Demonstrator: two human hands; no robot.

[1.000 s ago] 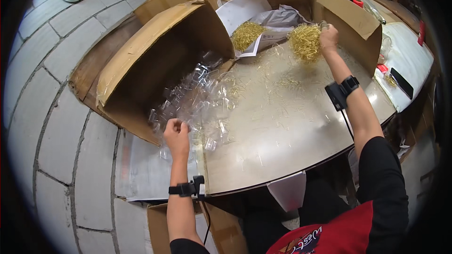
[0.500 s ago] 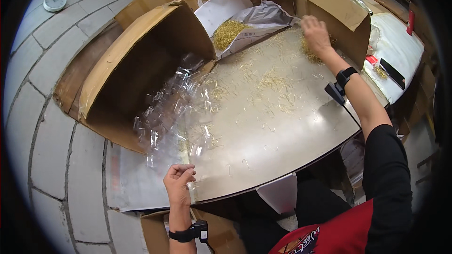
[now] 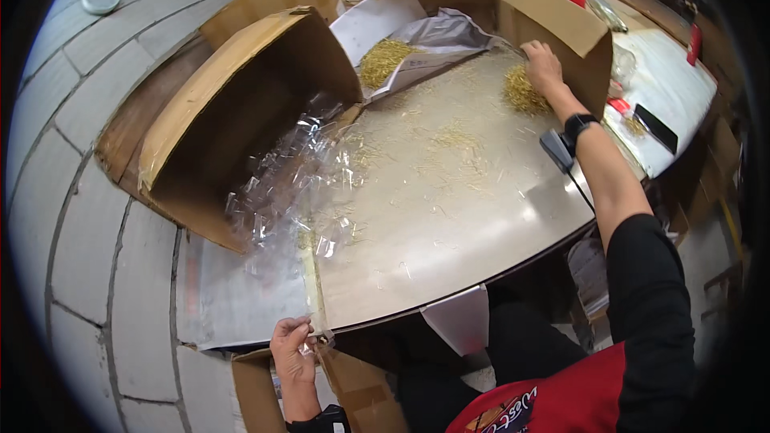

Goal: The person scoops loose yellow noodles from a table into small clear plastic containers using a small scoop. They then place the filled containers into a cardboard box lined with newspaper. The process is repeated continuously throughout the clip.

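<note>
My left hand (image 3: 293, 350) is at the table's front edge, above an open cardboard box (image 3: 365, 393). Its thumb and fingers pinch a small clear plastic piece (image 3: 307, 347). Far to the right, my right hand (image 3: 544, 70) hovers over a heap of thin gold wire hooks (image 3: 523, 95), fingers curled together; whatever they hold is too small to make out. More loose hooks (image 3: 457, 144) lie scattered over the metal tabletop (image 3: 449, 232). Many clear plastic pieces (image 3: 289, 172) spill from a large tipped carton (image 3: 241, 104) on the left.
A second mass of gold hooks (image 3: 385, 62) rests in an opened white sack (image 3: 453, 32) at the back. Cardboard flaps (image 3: 553, 12) wall the far right corner. Beyond them, a side table (image 3: 678, 72) carries a dark phone-like slab (image 3: 656, 128). A block wall (image 3: 80, 265) runs along the left.
My left hand has moved down and toward me, from the tabletop to above the open box. The right hand has shifted slightly, showing more of the hook heap. The whole view has tilted a little.
</note>
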